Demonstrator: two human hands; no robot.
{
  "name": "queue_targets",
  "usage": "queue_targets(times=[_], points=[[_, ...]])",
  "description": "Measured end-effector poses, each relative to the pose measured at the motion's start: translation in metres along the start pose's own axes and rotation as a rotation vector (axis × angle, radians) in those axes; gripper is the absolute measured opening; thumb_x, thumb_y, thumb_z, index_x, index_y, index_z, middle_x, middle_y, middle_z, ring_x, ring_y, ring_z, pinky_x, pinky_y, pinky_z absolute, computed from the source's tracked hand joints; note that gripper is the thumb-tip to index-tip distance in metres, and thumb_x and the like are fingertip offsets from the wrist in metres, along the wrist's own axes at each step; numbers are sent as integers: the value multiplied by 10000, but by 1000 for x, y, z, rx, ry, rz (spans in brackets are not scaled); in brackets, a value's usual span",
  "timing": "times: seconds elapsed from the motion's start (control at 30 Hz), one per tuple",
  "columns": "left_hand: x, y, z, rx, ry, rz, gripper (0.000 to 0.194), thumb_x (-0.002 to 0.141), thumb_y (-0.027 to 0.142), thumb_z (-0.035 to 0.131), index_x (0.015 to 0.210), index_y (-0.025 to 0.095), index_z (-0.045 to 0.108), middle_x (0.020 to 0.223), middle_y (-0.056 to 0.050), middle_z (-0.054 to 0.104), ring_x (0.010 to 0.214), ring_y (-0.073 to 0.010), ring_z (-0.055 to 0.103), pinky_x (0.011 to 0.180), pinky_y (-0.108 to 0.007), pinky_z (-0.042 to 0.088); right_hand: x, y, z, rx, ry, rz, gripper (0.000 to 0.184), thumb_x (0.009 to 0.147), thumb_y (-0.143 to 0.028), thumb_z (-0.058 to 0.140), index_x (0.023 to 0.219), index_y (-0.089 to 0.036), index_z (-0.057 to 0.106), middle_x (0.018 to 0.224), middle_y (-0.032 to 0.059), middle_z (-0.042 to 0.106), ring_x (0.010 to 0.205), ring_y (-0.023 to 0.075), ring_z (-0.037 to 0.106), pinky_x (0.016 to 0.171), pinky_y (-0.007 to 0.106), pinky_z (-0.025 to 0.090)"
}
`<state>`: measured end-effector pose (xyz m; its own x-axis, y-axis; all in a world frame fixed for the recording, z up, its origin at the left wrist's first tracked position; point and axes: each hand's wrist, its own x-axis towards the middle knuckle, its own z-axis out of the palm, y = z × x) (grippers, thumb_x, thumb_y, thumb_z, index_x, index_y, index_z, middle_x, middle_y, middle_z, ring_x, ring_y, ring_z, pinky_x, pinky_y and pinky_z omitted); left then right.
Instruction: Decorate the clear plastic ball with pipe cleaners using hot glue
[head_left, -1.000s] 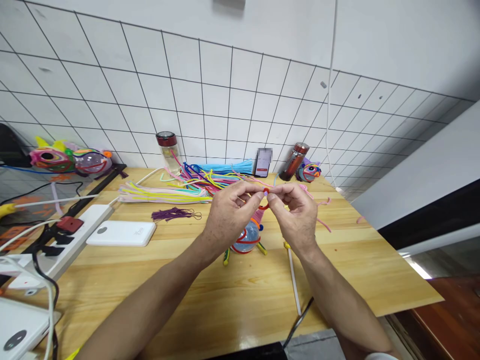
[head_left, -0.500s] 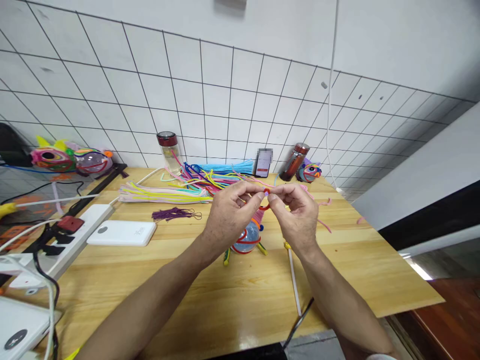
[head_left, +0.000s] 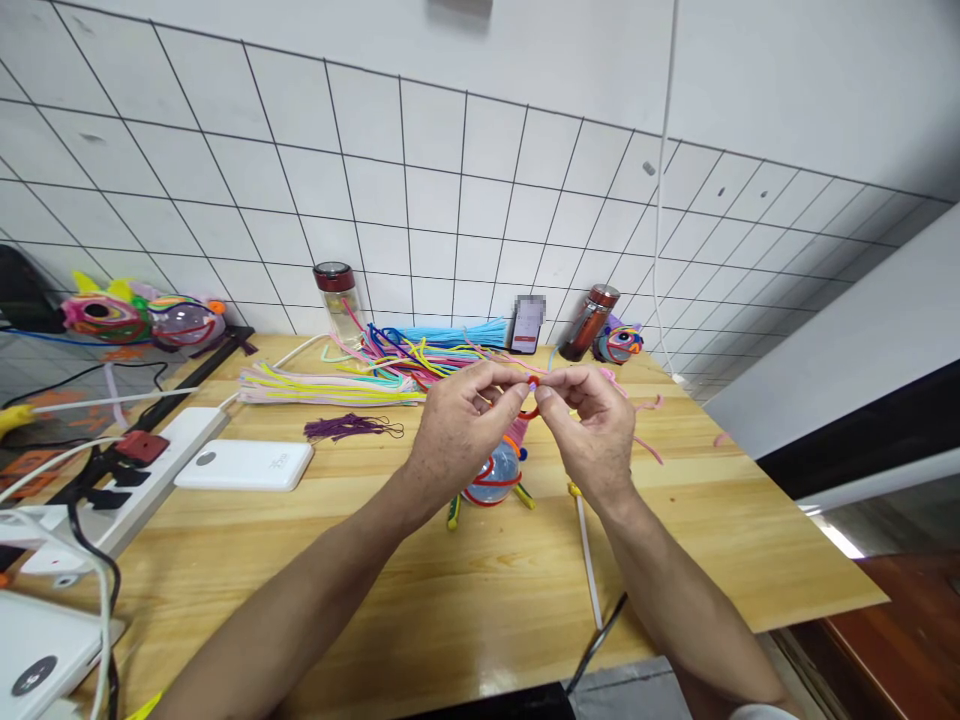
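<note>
My left hand (head_left: 476, 410) and my right hand (head_left: 589, 425) face each other above the table, both closed in a pinch. Between the fingertips they hold a red pipe cleaner (head_left: 533, 382) with a small purple bit at its middle. Just below, partly covered by my hands, is a clear ball (head_left: 493, 478) wound with red pipe cleaner, with pink and orange pieces by its top. Under the ball lie pliers with green and yellow handles (head_left: 454, 512). A white stick with a yellow knot (head_left: 587, 560) lies beneath my right wrist.
Bundles of coloured pipe cleaners (head_left: 330, 387), purple tassels (head_left: 349, 427) and a white power bank (head_left: 244, 466) are at left. A glass bottle (head_left: 339, 310), a phone (head_left: 527, 325) and a brown flask (head_left: 591, 323) stand along the tiled wall. A power strip (head_left: 161, 490) trails cables.
</note>
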<state>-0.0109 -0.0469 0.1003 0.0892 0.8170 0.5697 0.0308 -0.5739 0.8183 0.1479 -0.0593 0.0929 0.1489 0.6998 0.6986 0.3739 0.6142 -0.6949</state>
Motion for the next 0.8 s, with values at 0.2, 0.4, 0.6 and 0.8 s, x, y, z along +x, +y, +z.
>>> queue_targets(times=[0.2, 0.4, 0.6, 0.8], points=[[0, 0, 0, -7, -9, 9, 104, 907, 215, 705, 895, 193, 806, 899, -40, 829, 787, -154, 756, 669, -246, 568, 0, 0, 0, 3, -1, 5, 54, 894, -189, 703, 897, -237, 727, 783, -14, 757, 668, 146, 691, 653, 286, 565], [0, 0, 1, -10, 4, 2, 104, 911, 224, 704, 896, 198, 803, 900, -39, 828, 819, -163, 766, 702, -255, 583, 0, 0, 0, 10, -3, -4, 64, 890, -180, 705, 886, -242, 723, 769, -19, 748, 662, 148, 687, 642, 284, 556], [0, 0, 1, 12, 0, 6, 96, 913, 227, 707, 883, 200, 794, 885, -34, 827, 821, -167, 769, 736, -270, 595, 0, 0, 0, 8, 7, 6, 44, 886, -195, 716, 879, -237, 725, 762, -15, 741, 658, 148, 674, 640, 282, 556], [-1, 1, 0, 23, -6, -1, 105, 919, 226, 706, 905, 196, 807, 905, -39, 835, 811, -166, 769, 727, -271, 591, -1, 0, -1, 13, -4, 17, 40, 893, -205, 723, 874, -240, 720, 757, -18, 728, 653, 148, 668, 648, 285, 557]])
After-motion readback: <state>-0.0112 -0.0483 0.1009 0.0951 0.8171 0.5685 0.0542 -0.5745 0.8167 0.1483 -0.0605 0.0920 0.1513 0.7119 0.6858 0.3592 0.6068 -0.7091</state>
